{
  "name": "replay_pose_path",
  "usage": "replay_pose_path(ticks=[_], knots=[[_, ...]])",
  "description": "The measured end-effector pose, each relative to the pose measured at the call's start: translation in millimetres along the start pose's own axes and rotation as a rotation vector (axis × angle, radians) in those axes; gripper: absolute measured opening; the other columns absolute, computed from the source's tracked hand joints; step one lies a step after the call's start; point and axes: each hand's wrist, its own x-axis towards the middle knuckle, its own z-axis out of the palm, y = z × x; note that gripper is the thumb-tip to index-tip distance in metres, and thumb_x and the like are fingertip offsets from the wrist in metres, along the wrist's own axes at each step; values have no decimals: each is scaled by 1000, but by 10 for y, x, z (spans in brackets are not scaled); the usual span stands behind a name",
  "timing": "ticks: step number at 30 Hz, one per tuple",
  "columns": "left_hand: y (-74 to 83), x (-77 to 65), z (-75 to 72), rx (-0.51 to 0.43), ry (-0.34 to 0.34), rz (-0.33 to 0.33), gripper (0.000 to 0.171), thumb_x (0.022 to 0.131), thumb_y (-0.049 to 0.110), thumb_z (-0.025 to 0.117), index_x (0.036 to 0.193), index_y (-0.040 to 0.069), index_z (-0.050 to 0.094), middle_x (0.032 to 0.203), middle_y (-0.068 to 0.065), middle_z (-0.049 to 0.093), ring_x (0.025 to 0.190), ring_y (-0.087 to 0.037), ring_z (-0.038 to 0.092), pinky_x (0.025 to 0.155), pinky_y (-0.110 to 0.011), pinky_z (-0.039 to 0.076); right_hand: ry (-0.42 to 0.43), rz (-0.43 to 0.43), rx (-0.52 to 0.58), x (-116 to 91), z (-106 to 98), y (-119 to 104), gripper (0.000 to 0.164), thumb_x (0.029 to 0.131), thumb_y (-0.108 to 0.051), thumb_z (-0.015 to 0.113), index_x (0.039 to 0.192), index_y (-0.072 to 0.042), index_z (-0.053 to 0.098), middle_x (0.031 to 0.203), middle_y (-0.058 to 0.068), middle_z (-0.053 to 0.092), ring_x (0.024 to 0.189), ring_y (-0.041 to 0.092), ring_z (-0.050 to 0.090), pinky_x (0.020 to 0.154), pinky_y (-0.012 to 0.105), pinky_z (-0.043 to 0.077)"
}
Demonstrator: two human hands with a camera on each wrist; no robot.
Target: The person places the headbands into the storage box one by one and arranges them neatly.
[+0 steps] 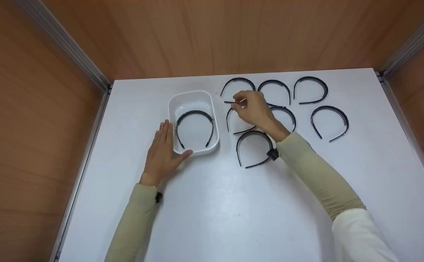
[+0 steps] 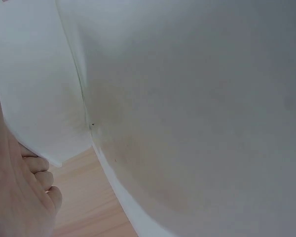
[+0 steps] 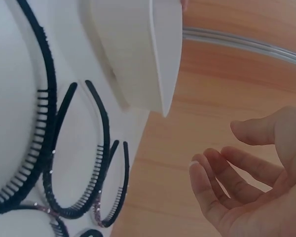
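A white plastic container (image 1: 188, 93) holds one black toothed headband (image 1: 194, 112). My left hand (image 1: 159, 153) rests against the container's left side, fingers straight and thumb by its front rim. In the left wrist view the curved side of this hand (image 2: 19, 192) shows beside the container (image 2: 34, 74). My right hand (image 1: 253, 109) hovers over a group of headbands, nearest the far-left headband (image 1: 241, 79) and its lower end. The right wrist view shows the right hand (image 3: 251, 182) with thumb apart from loosely bent fingers, nothing between them.
More black headbands lie right of the container, including a front headband (image 1: 254, 133) under the right wrist and a far-right headband (image 1: 343, 115). They stand on a white table (image 1: 197, 218). Wooden panels (image 1: 233, 36) enclose the back and sides.
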Motion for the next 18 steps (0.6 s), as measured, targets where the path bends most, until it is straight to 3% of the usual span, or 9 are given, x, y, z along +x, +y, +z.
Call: replay_pose_path(ticks=[6, 18], knots=[[-4, -2, -7, 8, -12, -6, 123, 93, 82, 56, 170, -1, 8, 180, -18, 8, 168, -32, 8, 137, -46, 12, 29, 12, -30, -62, -145, 98, 27, 102, -12, 71, 124, 3, 76, 114, 19, 78, 103, 32, 75, 89, 46, 63], [-13, -2, -9, -6, -17, -7, 123, 94, 81, 58, 170, -1, 5, 180, -17, 5, 168, -29, 5, 137, -42, 9, 109, 67, -68, -151, -539, 324, 29, 101, -14, 72, 125, 2, 76, 118, 19, 78, 104, 35, 77, 86, 49, 64]])
